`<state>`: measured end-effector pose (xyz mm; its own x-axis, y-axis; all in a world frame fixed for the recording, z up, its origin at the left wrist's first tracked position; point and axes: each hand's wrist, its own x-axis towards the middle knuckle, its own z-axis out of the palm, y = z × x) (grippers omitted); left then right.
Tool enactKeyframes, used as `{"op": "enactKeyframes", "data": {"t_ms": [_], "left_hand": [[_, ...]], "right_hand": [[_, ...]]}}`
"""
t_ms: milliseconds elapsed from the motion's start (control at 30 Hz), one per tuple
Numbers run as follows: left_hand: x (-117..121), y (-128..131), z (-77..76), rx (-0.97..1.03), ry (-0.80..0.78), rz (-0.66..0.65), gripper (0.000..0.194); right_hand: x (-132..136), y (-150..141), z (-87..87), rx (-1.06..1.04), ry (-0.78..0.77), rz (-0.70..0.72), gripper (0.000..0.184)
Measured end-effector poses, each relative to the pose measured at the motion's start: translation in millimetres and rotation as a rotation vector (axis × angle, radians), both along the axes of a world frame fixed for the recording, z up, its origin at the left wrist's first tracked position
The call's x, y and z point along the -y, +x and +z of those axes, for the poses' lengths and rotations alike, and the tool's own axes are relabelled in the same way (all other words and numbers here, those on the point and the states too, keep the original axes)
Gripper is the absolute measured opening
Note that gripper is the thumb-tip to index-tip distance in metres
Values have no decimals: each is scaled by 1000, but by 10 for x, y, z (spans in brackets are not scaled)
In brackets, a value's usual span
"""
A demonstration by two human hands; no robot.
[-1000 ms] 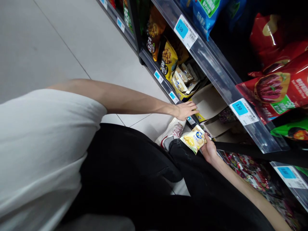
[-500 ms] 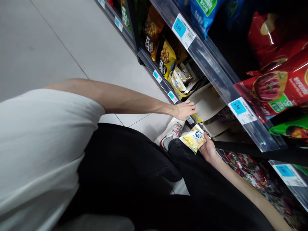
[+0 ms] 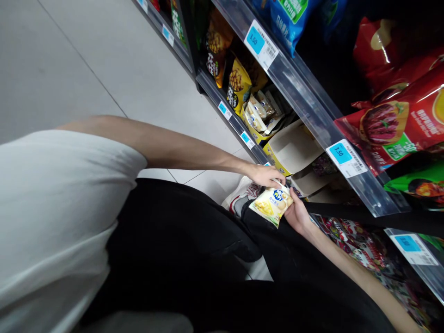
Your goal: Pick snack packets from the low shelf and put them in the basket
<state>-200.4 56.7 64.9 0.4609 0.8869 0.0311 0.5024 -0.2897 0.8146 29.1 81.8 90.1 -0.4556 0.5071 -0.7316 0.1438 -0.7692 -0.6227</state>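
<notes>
A small yellow snack packet (image 3: 270, 205) with a blue logo sits between both hands, low down beside the shop shelf. My right hand (image 3: 299, 213) grips its right side from below. My left hand (image 3: 265, 175) has its fingers pinched on the packet's top edge. Just behind the hands an open yellow cardboard display box (image 3: 289, 149) stands on the low shelf, its inside bare brown card.
Clear shelf rails carry blue price tags (image 3: 340, 153). Yellow nut bags (image 3: 237, 83) and a box of small pale packets (image 3: 258, 115) fill the low shelf; red (image 3: 398, 122) and blue bags (image 3: 289, 16) sit above. Grey tiled floor (image 3: 86, 55) lies left; my shoe (image 3: 243, 196) is below.
My left hand left the cardboard box's edge and came down onto the top of the packet. The packet shifted slightly left and lower in my right hand.
</notes>
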Motion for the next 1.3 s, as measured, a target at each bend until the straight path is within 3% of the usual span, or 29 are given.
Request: {"op": "enactKeyframes", "data": {"t_ms": [167, 333, 533, 700, 833, 1033, 1167, 1300], "left_hand": [[-70, -107, -106, 177, -284, -1, 25], [-99, -248, -137, 349, -712, -196, 48], [-74, -311, 43, 237, -741, -218, 51], [-206, -490, 276, 138, -796, -244, 58], [-372, -711, 524, 72, -701, -178, 46], [-578, -884, 887, 156, -360, 181, 22], [-620, -867, 944, 188, -121, 457, 28], [-610, -869, 858, -42, -14, 494, 23]], "right_hand": [[15, -9, 34, -11, -60, 29, 31], [34, -38, 70, 13, -62, 43, 35], [11, -39, 87, 7, -61, 85, 37], [-8, -21, 94, -46, -75, 185, 44], [-13, -2, 79, -76, -104, 239, 46], [11, 24, 95, -101, -136, 407, 37], [36, 33, 122, -145, -125, 520, 35], [30, 36, 116, -127, -108, 513, 34]]}}
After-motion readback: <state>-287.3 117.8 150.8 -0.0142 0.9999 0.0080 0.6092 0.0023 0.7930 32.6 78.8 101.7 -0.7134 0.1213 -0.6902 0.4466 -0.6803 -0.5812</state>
